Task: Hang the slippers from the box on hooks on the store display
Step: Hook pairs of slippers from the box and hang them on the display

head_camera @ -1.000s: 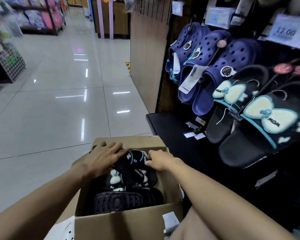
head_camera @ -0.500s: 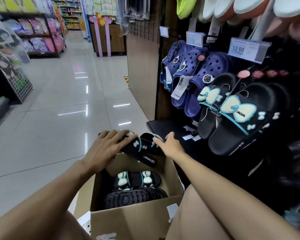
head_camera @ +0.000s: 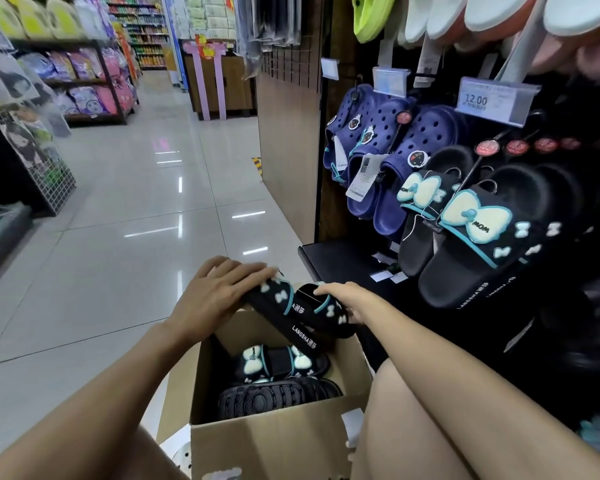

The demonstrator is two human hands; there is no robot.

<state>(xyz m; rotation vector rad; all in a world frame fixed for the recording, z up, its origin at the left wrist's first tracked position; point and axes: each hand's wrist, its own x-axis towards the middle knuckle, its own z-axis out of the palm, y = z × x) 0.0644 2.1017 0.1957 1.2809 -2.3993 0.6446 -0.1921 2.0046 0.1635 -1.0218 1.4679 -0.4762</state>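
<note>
A pair of black slippers (head_camera: 302,315) with teal trim and white bows is held just above the open cardboard box (head_camera: 267,441). My left hand (head_camera: 219,292) grips the pair from its upper left end. My right hand (head_camera: 347,301) holds the other slipper of the pair from the right. More black bow slippers (head_camera: 278,363) lie inside the box, one sole up. On the store display to the right, matching black slippers (head_camera: 482,237) hang from a hook (head_camera: 487,150) tipped with a red disc.
Navy clogs (head_camera: 388,157) hang left of the black slippers, under a 12.00 price tag (head_camera: 492,100). A black base shelf (head_camera: 343,265) juts out below them. White and green footwear hangs overhead. Glossy tiled aisle (head_camera: 125,237) lies to the left, with wire racks beyond.
Both hands lifted the slipper pair out of the box and hold it above the rim. The view has tilted upward, showing more of the display.
</note>
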